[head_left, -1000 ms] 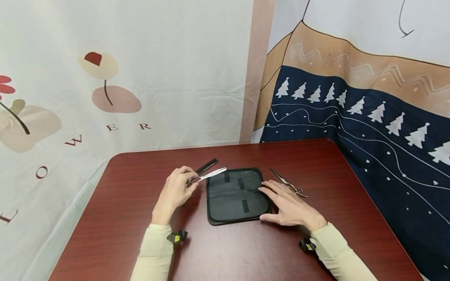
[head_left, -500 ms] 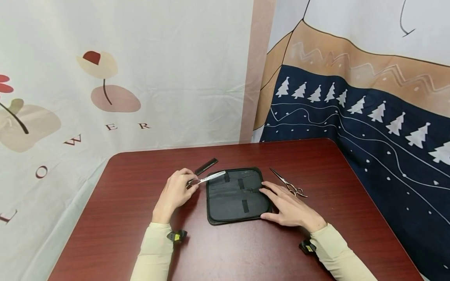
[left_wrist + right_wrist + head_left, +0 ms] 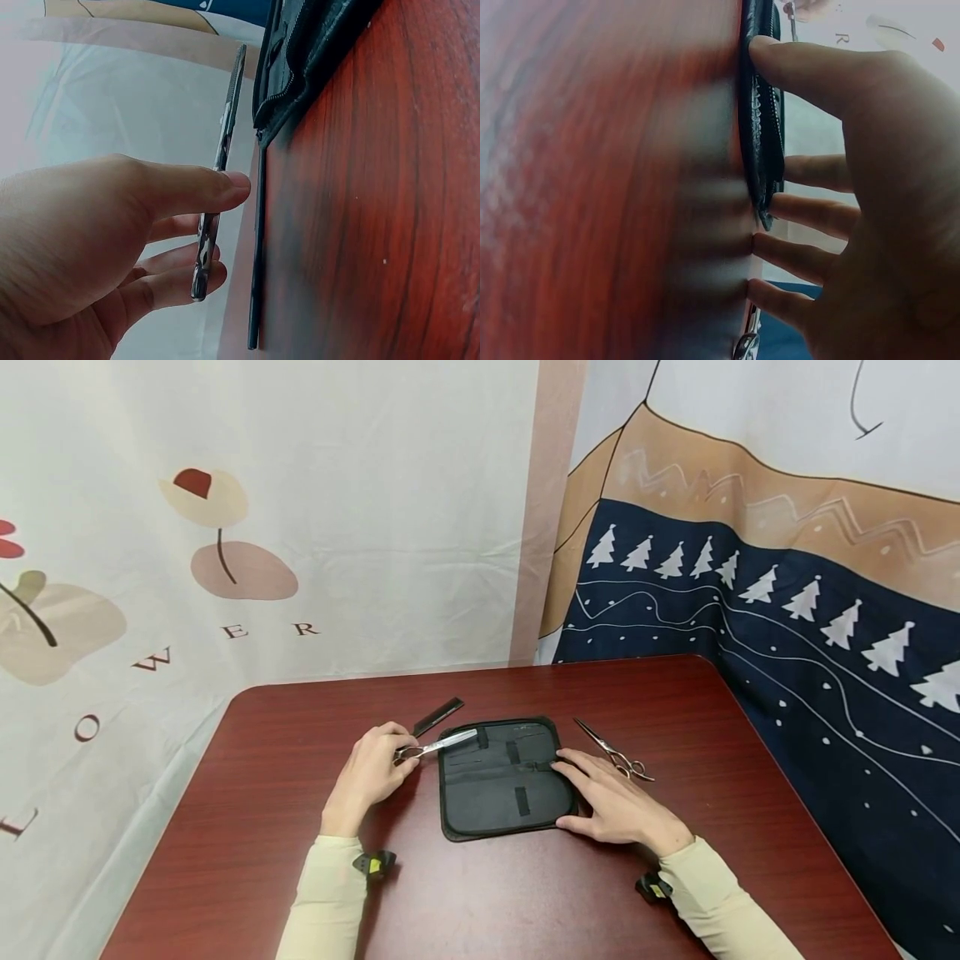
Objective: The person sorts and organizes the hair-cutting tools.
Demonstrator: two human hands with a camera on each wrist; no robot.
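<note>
My left hand (image 3: 369,777) pinches a pair of silver thinning scissors (image 3: 448,741) by the handle end, thumb on one side and fingers on the other. Fine teeth show along the blade (image 3: 236,79) in the left wrist view. The scissors are raised off the table, their tip over the upper left of a black zip case (image 3: 480,793), which lies flat with its inner panel and elastic loops facing up. My right hand (image 3: 618,802) rests at the case's right edge; in the right wrist view its thumb touches the zipped rim (image 3: 756,112) and some fingertips meet the table.
A black comb (image 3: 438,716) lies behind my left hand, its near end hidden by the fingers in the head view. Another pair of scissors (image 3: 615,752) lies beyond my right hand. The brown table (image 3: 480,902) meets hanging cloths (image 3: 420,527) at its back.
My left hand has lowered the thinning scissors slightly and drawn them a little left, separating them from the comb in the head view. The right hand and the case stay nearly still.
</note>
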